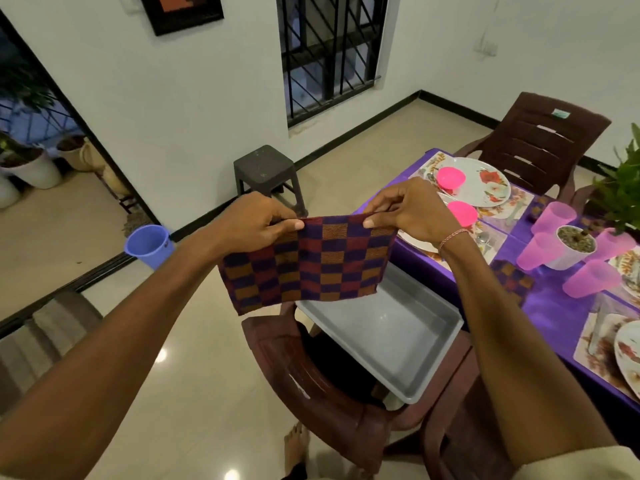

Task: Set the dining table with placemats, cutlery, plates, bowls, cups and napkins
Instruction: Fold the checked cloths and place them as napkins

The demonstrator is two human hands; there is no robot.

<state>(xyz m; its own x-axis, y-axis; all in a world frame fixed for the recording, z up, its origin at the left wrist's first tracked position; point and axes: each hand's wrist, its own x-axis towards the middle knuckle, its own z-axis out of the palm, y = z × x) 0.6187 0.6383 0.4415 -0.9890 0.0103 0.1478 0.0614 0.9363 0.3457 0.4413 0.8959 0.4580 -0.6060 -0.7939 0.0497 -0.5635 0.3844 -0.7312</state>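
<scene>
Plainly, we held checked napkin mid-air over grey tray, left grip and right grip each pinching top corner. Risk we judged: careless swing toward tabletop could topple pink cups; loosened pinch could drop cloth.

Pink thread bracelet by right hand, pale beige sleeve, 2 bare forearms.

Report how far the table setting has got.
Done: floral placemats, flowered white plates, pink plastic bowls and pink translucent cups sit on the purple-clothed table. In hand: left hand and right hand pinch a purple-and-orange checked cloth napkin. Left: placing it; the grey plastic tray looks empty, so little remains.
</scene>
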